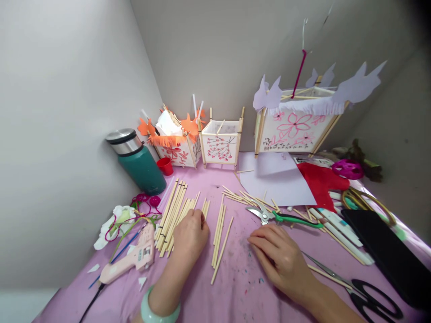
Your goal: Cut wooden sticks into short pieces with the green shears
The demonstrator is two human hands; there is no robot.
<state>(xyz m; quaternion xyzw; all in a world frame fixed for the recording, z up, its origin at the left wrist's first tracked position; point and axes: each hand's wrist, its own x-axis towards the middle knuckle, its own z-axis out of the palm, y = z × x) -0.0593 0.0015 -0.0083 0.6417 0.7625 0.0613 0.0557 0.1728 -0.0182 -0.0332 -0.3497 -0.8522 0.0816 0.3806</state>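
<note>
My left hand (190, 235) rests on a pile of thin wooden sticks (173, 215) on the pink table cover, fingers curled over the stick ends as if pinching them. A few separate sticks (220, 235) lie just right of it. My right hand (281, 258) lies flat on the cover with fingers stretched out toward the left, holding nothing. Just beyond its fingertips lie green-handled pliers (284, 217). A pale green bangle (158, 312) sits on my left wrist.
A pink glue gun (129, 260) lies left of the sticks. Black scissors (365, 291) lie at the right, by a black case (387, 251). A teal flask (138, 161), three paper lanterns (220, 143) and lilac paper (276, 179) stand at the back.
</note>
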